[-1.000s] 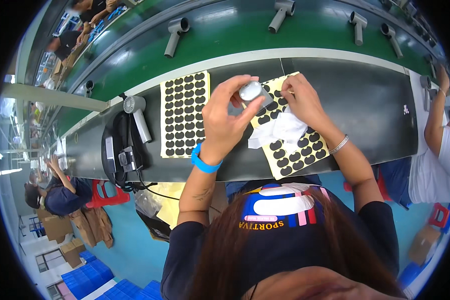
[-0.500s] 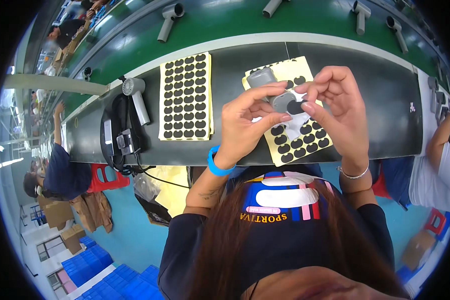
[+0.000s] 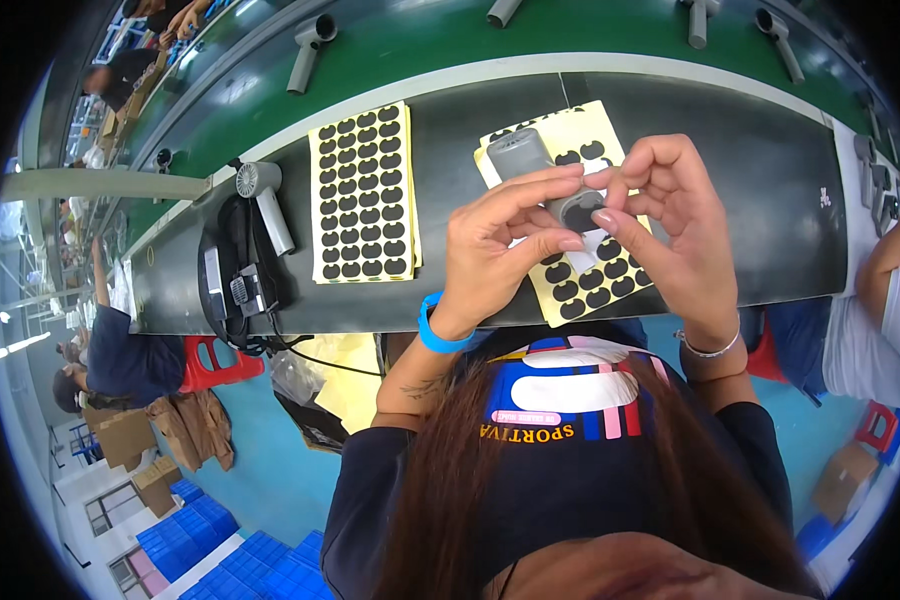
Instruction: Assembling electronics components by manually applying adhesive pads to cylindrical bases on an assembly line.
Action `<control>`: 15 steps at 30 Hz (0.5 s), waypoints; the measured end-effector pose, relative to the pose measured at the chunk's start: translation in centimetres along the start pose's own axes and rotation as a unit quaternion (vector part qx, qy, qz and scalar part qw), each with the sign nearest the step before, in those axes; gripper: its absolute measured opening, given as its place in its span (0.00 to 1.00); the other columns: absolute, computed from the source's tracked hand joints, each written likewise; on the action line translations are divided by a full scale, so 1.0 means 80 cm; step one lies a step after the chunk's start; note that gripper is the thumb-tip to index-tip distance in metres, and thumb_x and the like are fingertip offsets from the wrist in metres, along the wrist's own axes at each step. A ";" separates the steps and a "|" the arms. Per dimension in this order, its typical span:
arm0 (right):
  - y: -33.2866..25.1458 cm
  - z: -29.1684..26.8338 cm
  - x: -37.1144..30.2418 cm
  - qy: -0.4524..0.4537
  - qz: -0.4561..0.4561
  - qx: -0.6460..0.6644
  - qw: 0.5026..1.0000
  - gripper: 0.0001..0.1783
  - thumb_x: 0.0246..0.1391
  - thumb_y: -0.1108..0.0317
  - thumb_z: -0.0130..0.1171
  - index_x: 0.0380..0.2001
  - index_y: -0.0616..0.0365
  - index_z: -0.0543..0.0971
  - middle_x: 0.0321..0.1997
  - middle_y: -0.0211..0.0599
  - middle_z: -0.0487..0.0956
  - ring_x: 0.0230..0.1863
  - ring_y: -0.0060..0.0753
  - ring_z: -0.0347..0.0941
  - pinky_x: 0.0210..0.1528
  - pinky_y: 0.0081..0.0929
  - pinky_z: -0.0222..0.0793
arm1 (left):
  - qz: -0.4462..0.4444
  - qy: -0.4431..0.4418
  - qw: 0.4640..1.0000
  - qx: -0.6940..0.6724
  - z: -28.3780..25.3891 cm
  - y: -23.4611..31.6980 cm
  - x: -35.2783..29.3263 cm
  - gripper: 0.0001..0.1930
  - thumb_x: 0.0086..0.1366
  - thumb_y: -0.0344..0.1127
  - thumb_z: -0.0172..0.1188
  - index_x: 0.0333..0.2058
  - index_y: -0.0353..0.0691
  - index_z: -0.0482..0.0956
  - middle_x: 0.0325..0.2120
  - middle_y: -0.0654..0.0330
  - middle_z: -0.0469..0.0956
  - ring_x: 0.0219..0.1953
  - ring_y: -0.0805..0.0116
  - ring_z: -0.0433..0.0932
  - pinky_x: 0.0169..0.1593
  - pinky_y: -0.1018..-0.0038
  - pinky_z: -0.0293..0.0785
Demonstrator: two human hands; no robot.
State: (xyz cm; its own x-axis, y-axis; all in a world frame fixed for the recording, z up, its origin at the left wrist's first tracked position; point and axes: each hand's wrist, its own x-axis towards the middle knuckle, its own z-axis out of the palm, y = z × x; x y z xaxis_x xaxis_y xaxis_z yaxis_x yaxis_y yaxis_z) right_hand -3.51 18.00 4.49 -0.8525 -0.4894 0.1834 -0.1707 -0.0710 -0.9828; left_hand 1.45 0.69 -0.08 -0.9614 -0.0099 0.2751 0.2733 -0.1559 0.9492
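Observation:
My left hand [image 3: 500, 225] is closed around a grey plastic part with a round face [image 3: 562, 212]. A black sticker [image 3: 580, 212] with notched sides lies against that round face. My right hand [image 3: 675, 205] has its thumb on the sticker, and its index fingertip meets the part's upper edge beside my left fingers. Just beyond my left fingers is a grey rounded housing [image 3: 518, 148]; whether it joins the held part is hidden. Under both hands lies a yellow sheet of black stickers [image 3: 598, 298], with a crumpled white piece [image 3: 582, 262] over it.
Left of my hands lies another stack of sticker sheets [image 3: 362, 200]. A grey handheld fan [image 3: 265, 205] rests farther left, beside a black cable and device [image 3: 245, 285]. Grey fan housings [image 3: 310, 55] stand on the green belt [image 3: 410, 45] beyond the table. People sit at both sides.
The black sticker has gone from the edge of the grey part's round face to lying over it, with my right thumb against it. The whole view has shifted slightly.

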 end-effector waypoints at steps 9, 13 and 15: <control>-0.002 0.000 0.003 -0.002 0.012 -0.020 1.000 0.19 0.48 0.85 0.57 0.42 0.61 0.65 0.34 0.33 0.71 0.45 0.25 0.72 0.45 0.21 0.70 | 0.003 -0.004 1.000 -0.002 -0.003 -0.001 0.001 0.18 0.54 0.17 0.62 0.45 0.28 0.76 0.51 0.46 0.73 0.35 0.67 0.82 0.37 0.77 0.79; -0.002 -0.002 0.004 -0.007 0.012 -0.032 0.999 0.18 0.48 0.85 0.57 0.42 0.61 0.65 0.34 0.33 0.71 0.45 0.25 0.72 0.45 0.21 0.70 | 0.001 -0.006 1.000 -0.003 -0.003 -0.002 0.003 0.18 0.54 0.17 0.62 0.45 0.28 0.76 0.50 0.46 0.73 0.35 0.66 0.82 0.37 0.77 0.80; -0.002 -0.001 0.005 -0.005 0.013 -0.032 0.999 0.18 0.48 0.85 0.57 0.41 0.61 0.65 0.34 0.32 0.71 0.45 0.25 0.72 0.45 0.21 0.71 | -0.001 -0.005 1.000 -0.003 -0.003 -0.002 0.003 0.18 0.54 0.17 0.62 0.45 0.28 0.76 0.50 0.46 0.73 0.35 0.66 0.82 0.37 0.77 0.80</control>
State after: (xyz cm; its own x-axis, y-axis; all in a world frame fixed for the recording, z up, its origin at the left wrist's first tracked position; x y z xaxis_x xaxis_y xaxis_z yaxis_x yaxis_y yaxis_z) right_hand -3.83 17.88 4.74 -0.8519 -0.4992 0.1581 -0.1808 -0.0029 -0.9835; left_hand 1.19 0.49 -0.18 -0.9612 0.0006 0.2757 0.2720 -0.1616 0.9486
